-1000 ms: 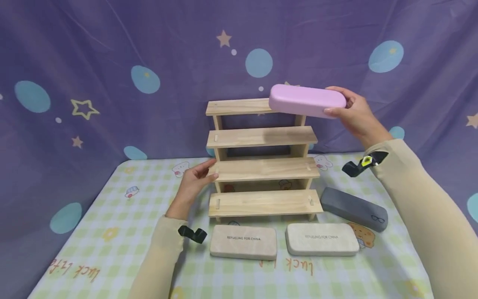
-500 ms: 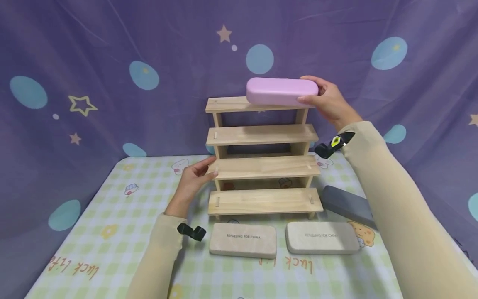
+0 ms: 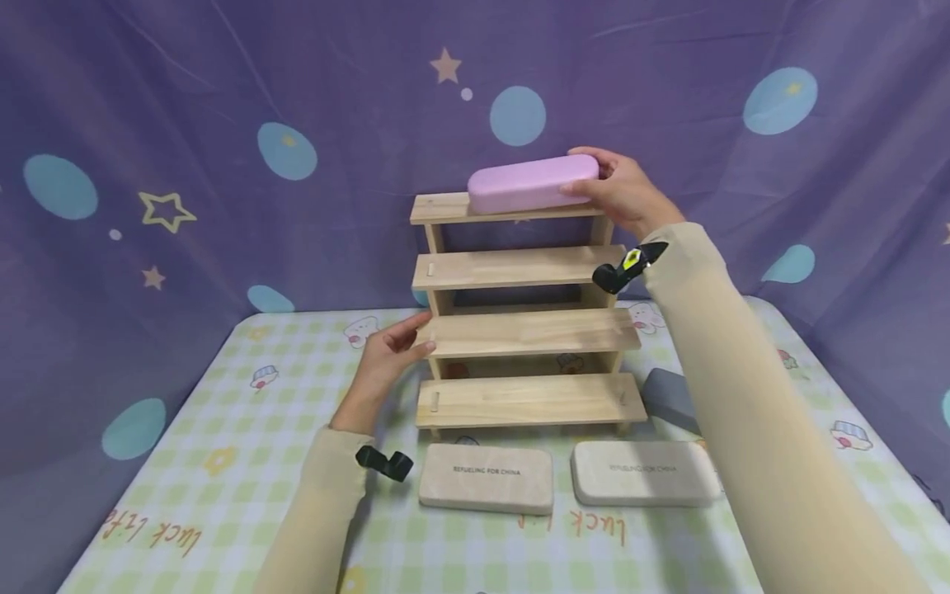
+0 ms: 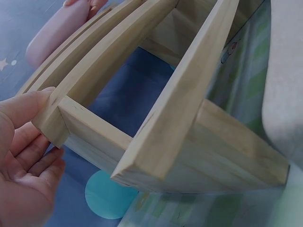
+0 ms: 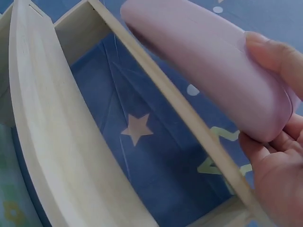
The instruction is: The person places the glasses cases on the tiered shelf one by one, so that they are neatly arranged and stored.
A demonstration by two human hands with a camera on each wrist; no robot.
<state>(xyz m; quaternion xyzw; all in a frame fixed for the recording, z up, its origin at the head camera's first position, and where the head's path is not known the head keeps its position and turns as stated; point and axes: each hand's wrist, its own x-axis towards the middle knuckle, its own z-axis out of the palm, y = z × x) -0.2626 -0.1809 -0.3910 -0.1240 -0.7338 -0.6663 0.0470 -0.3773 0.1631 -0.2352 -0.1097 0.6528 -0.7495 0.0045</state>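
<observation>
A pink glasses case (image 3: pixel 530 183) is at the top board of a stepped wooden display rack (image 3: pixel 530 332), its left end slightly lower. My right hand (image 3: pixel 627 191) holds the case by its right end, thumb on the near side. In the right wrist view, the case (image 5: pixel 203 61) appears just above the top board's edge, with a gap along part of it. My left hand (image 3: pixel 384 367) pinches the left end of the rack's second board from the bottom. The left wrist view shows the thumb (image 4: pixel 28 106) on top and the fingers curled below.
Two pale glasses cases, a beige one (image 3: pixel 486 478) and an off-white one (image 3: pixel 644 473), lie before the rack. A grey case (image 3: pixel 668 400) lies at its right, partly hidden by my right sleeve. A purple patterned curtain (image 3: pixel 356 99) hangs close behind the checked tablecloth (image 3: pixel 245 487).
The right hand has carried the pink case leftward over the top board, and its left end now tilts down. The left hand keeps its place on the rack. The right sleeve now covers more of the grey case.
</observation>
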